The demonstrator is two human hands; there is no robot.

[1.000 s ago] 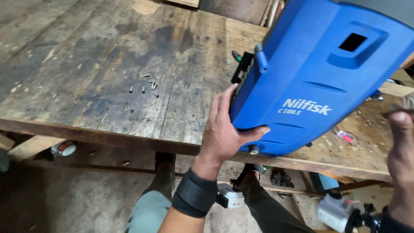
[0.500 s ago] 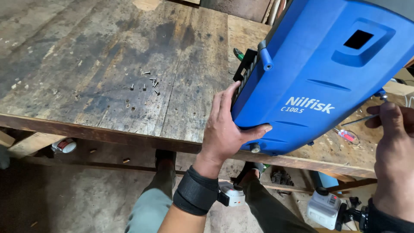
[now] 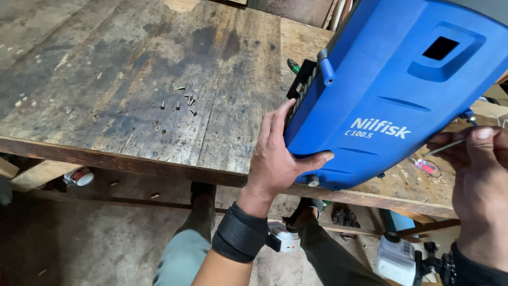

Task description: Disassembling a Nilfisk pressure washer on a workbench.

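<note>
Blue machine housing [image 3: 402,95] gripped at lower edge by left hand [image 3: 278,159] fingers; right hand [image 3: 476,175] fingers pinching thin metal rod [image 3: 444,147]; screws [image 3: 180,100] left of the fingers on table [image 3: 106,79].

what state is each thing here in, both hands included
big blue plastic machine housing: tilted up, lower edge at the table's front edge
left hand: grip closed on the housing's lower left corner
right hand: fingers closed on a thin metal tool
small loose metal screws: scattered on the worn wooden table
red-handled screwdriver: lying flat on the table
</note>
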